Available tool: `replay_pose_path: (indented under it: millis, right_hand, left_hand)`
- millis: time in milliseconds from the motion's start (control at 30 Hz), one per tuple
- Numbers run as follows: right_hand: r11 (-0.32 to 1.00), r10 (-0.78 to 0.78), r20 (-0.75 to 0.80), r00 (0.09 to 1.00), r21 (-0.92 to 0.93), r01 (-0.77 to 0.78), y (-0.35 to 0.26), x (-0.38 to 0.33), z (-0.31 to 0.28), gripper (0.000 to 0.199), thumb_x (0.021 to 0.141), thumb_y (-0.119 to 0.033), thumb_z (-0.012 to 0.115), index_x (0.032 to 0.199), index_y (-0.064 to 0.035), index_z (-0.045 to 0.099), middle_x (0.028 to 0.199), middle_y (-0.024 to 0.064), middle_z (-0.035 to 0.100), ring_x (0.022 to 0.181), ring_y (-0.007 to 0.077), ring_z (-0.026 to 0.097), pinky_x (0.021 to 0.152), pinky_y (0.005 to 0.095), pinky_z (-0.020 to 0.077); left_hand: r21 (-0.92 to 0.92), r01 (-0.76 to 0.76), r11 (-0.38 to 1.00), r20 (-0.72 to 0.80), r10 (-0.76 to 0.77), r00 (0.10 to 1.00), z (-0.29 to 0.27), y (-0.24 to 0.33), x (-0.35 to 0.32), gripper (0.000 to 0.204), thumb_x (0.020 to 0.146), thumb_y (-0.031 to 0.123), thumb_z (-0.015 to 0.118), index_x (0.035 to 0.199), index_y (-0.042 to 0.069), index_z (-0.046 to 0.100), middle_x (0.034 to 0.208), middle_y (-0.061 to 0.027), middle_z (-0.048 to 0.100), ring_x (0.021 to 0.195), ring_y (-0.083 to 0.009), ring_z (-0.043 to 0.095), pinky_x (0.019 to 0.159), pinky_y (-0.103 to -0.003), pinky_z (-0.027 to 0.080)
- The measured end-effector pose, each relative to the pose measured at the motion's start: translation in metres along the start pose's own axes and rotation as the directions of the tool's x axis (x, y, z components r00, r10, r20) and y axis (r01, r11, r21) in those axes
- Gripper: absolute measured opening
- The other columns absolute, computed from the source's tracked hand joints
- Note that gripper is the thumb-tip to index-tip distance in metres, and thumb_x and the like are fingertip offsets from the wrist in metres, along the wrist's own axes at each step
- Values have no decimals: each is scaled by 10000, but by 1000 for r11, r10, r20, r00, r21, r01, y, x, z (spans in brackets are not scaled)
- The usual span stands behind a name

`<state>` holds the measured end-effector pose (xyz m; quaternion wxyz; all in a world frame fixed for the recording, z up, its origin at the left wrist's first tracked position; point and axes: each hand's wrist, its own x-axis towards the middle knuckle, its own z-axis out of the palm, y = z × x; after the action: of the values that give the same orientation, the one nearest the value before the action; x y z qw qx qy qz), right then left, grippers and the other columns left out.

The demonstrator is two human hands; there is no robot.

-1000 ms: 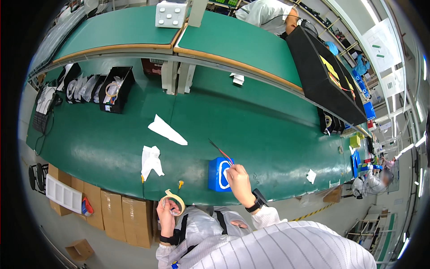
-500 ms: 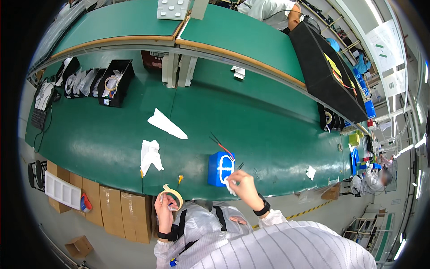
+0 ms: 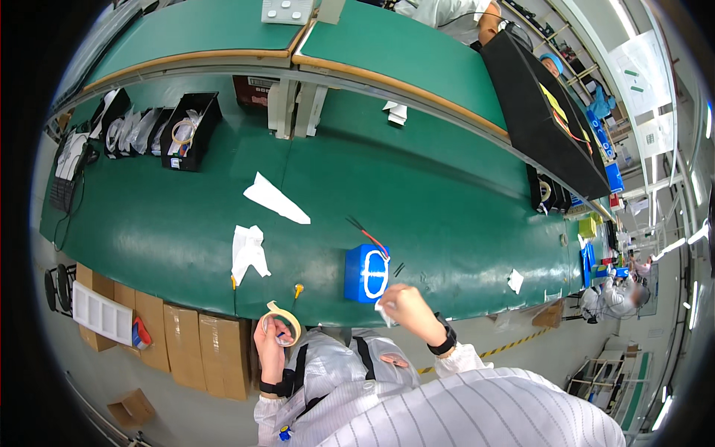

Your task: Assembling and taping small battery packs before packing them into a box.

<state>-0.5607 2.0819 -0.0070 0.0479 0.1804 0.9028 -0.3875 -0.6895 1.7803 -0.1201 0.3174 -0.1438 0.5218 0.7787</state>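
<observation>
My left hand is wrapped round a roll of cream masking tape at the table's front edge. A small crumpled white piece, perhaps a wipe, is pinched in the fingers of my right hand. That hand is just below a blue block like a battery pack, apart from it. A white rounded outline runs over the block's right-hand face. Red and black wires come out at its top, and short dark leads show at its right. A yellow-tipped cable connector lies left of the block.
On the green table lie a folded white sheet and a crumpled white cloth. Black bins stand at the back left, under a raised shelf. Cardboard boxes are below the front edge. Other people work beyond.
My right hand has drawn slightly right and away from the blue block, still pinching the white piece. The left hand keeps the tape roll in nearly the same place.
</observation>
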Motion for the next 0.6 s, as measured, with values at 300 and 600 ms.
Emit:
replay_pose_path:
  millis: [300, 600]
  right_hand:
    - [965, -175, -264, 949, -239, 111, 9, 15, 21, 118, 773, 12, 670, 886, -24, 672, 909, 137, 623, 843, 340, 635, 739, 425, 521]
    - [985, -130, -297, 946, -151, 88, 0, 38, 15, 136, 801, -33, 674, 936, -47, 689, 901, 131, 620, 799, 337, 620, 705, 424, 515]
  left_hand:
    - [-7, 16, 1000, 23, -16, 1000, 2, 2, 0, 186, 1045, 234, 496, 1024, 58, 554, 768, -7, 557, 631, -81, 560, 500, -230, 477]
    - [-6, -15, 1000, -3, 15, 1000, -8, -3, -1, 222, 1053, 213, 466, 1072, 21, 576, 760, -20, 560, 625, -89, 569, 506, -240, 508]
